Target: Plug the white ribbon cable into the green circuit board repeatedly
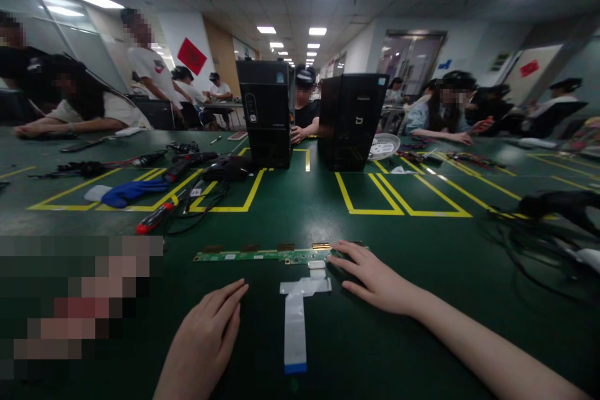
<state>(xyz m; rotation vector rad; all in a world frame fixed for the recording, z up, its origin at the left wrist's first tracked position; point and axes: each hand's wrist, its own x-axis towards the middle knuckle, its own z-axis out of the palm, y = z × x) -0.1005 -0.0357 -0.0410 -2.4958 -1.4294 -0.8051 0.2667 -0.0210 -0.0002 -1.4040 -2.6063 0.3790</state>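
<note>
A long narrow green circuit board (262, 255) lies across the dark green table in front of me. A white flat ribbon cable (295, 319) with a blue end runs from its middle toward me. My right hand (375, 278) rests flat with fingers stretched out, its fingertips on the right end of the board. Left of the cable, my left hand (206, 337) lies flat on the table with fingers together and extended, holding nothing.
Two black computer towers (267, 114) (350, 120) stand beyond yellow floor-tape boxes (389, 195). A red-handled screwdriver (154, 217), blue glove (129, 192), cables and tools lie at left. Black cables (548, 225) crowd the right. A white dish (384, 145) sits behind. Other people work around the table.
</note>
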